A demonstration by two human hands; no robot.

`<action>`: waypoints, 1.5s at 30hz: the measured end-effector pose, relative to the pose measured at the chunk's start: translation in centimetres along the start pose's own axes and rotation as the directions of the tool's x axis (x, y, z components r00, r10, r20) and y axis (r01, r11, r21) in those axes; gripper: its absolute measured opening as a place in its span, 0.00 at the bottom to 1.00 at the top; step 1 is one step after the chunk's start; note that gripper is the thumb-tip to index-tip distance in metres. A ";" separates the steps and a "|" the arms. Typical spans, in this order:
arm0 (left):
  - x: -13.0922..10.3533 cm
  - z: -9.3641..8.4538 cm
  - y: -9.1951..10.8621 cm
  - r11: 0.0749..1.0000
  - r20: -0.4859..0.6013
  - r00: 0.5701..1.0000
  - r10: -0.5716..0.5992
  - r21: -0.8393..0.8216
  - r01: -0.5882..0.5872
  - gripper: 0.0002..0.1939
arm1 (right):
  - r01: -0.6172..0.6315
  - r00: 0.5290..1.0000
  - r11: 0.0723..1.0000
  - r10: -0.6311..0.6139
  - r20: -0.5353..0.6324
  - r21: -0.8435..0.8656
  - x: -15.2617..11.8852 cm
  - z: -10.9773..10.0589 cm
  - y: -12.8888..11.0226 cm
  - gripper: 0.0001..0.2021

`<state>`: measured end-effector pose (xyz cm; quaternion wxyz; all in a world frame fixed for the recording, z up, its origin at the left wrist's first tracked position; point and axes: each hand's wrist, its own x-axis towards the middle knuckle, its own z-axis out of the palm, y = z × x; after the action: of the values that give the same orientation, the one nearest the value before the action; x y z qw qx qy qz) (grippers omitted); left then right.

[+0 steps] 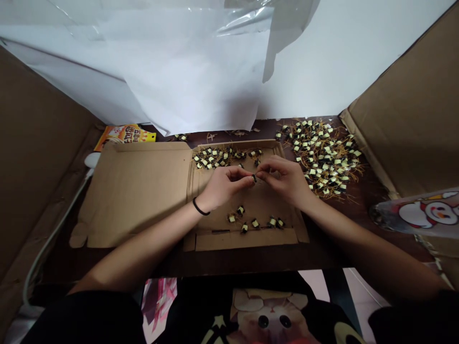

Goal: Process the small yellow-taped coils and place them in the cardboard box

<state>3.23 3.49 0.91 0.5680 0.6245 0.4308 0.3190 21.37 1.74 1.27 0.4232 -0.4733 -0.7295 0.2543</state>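
Observation:
A small wire-wound coil (254, 178), dark with a pale wrap, is pinched between the thumb and fingers of my left hand (224, 187). Close against it on the right, my right hand (283, 177) has thumb and forefinger pressed together; what they grip is too small to make out, perhaps one of the coil's thin wires. Both hands are above the open cardboard box (215, 241). Several similar coils (255, 223) lie loose near the box's front edge. A cluster of coils (211, 157) fills its back left corner, partly behind my left hand.
To the right of the box spreads a big pile of coils (322, 157) with copper-coloured leads. The box lid (136, 191) lies folded out leftward. An orange packet (125, 134) and a white cable (53, 234) are at the left. A printed clear bag (423, 212) is at the right, by cardboard walls.

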 end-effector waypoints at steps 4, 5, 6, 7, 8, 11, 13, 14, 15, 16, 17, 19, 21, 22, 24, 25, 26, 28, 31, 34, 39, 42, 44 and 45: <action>0.0 0.0 0.2 1.000 0.005 1.000 -0.007 0.012 0.007 0.11 | 0.030 0.999 0.999 -0.029 0.017 -0.026 0.0 -0.2 0.0 0.06; 0.0 0.0 0.3 1.000 0.008 1.000 -0.010 0.013 0.009 0.11 | 0.039 0.999 0.999 -0.039 0.021 -0.029 0.0 -0.2 0.0 0.06; 0.0 0.0 0.3 1.000 0.011 1.000 -0.013 0.016 0.013 0.11 | 0.050 0.998 0.998 -0.049 0.026 -0.032 0.0 -0.3 -0.1 0.06; 0.0 0.0 0.4 1.000 0.015 1.000 -0.018 0.021 0.018 0.11 | 0.061 0.998 0.998 -0.060 0.030 -0.035 0.1 -0.4 -0.1 0.06; 0.0 0.0 0.4 0.999 0.017 1.000 -0.022 0.027 0.022 0.11 | 0.071 0.997 0.997 -0.069 0.037 -0.042 0.1 -0.4 -0.1 0.06; 0.0 0.0 0.5 0.999 0.015 1.000 -0.025 0.040 0.025 0.11 | 0.105 0.993 0.992 -0.101 0.060 -0.068 0.2 -0.6 -0.2 0.06; 0.0 -0.1 0.4 0.999 0.015 1.000 -0.027 0.031 0.026 0.11 | 0.126 0.990 0.989 -0.121 0.072 -0.078 0.2 -0.6 -0.3 0.07; 0.0 -0.1 0.4 0.999 0.018 0.999 -0.029 0.024 0.028 0.11 | 0.134 0.989 0.988 -0.128 0.077 -0.080 0.3 -0.7 -0.3 0.07; 0.0 0.0 0.4 0.999 0.022 0.999 -0.031 0.018 0.031 0.11 | 0.138 0.988 0.987 -0.132 0.080 -0.079 0.3 -0.7 -0.3 0.07; 0.0 0.0 0.5 0.999 0.026 0.999 -0.034 0.014 0.034 0.11 | 0.141 0.987 0.987 -0.134 0.085 -0.077 0.4 -0.8 -0.2 0.07; 0.0 0.0 0.5 0.999 0.030 0.999 -0.037 0.011 0.037 0.11 | 0.144 0.986 0.987 -0.138 0.090 -0.074 0.4 -0.8 -0.2 0.08; 0.0 0.0 0.6 0.999 0.035 0.998 -0.043 0.002 0.043 0.10 | 0.155 0.983 0.986 -0.148 0.106 -0.064 0.5 -0.9 0.0 0.08; -0.1 -0.1 0.8 0.999 0.051 0.997 -0.051 -0.014 0.052 0.10 | 0.168 0.979 0.984 -0.161 0.126 -0.051 0.5 -1.0 0.2 0.07; -0.1 -0.1 0.9 0.998 0.066 0.996 -0.056 -0.023 0.058 0.09 | 0.175 0.976 0.984 -0.167 0.137 -0.042 0.5 -1.0 0.2 0.07; 0.0 -0.2 1.0 0.996 0.100 0.993 -0.069 -0.050 0.075 0.08 | 0.183 0.971 0.983 -0.178 0.157 -0.017 0.5 -1.0 0.3 0.07; 0.0 -0.2 1.0 0.993 0.124 0.989 -0.081 -0.070 0.090 0.08 | 0.185 0.969 0.983 -0.181 0.166 -0.007 0.5 -1.0 0.3 0.06; 0.0 -0.3 1.0 0.990 0.152 0.984 -0.095 -0.091 0.110 0.08 | 0.184 0.968 0.983 -0.181 0.175 0.000 0.5 -1.1 0.3 0.06; 0.1 -0.4 1.0 0.979 0.213 0.968 -0.129 -0.129 0.159 0.08 | 0.190 0.965 0.982 -0.187 0.186 0.001 0.4 -1.1 0.2 0.06; 0.2 -0.5 1.0 0.966 0.279 0.947 -0.157 -0.156 0.206 0.08 | 0.230 0.957 0.973 -0.224 0.185 -0.011 0.4 -1.1 0.0 0.05; 0.4 -0.5 1.0 0.959 0.306 0.936 -0.172 -0.167 0.230 0.07 | 0.272 0.945 0.962 -0.262 0.194 -0.027 0.4 -1.1 -0.1 0.06; 0.6 -0.7 1.0 0.945 0.336 0.918 -0.210 -0.170 0.278 0.06 | 0.289 0.939 0.957 -0.278 0.201 -0.023 0.4 -1.0 0.3 0.06; 0.7 -0.8 0.9 0.946 0.340 0.915 -0.219 -0.155 0.284 0.06 | 0.300 0.942 0.954 -0.295 0.160 -0.009 0.4 -0.8 0.5 0.05; 0.7 -0.8 0.9 0.949 0.347 0.913 -0.214 -0.148 0.279 0.07 | 0.306 0.943 0.952 -0.302 0.141 -0.003 0.4 -0.7 0.6 0.04; 0.7 -0.8 0.9 0.949 0.352 0.912 -0.211 -0.149 0.277 0.07 | 0.305 0.943 0.952 -0.302 0.138 0.000 0.4 -0.7 0.6 0.04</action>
<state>2.99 4.50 1.82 0.7262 0.5515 0.3706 0.1763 22.19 2.32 1.25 0.4015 -0.3415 -0.8234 0.2101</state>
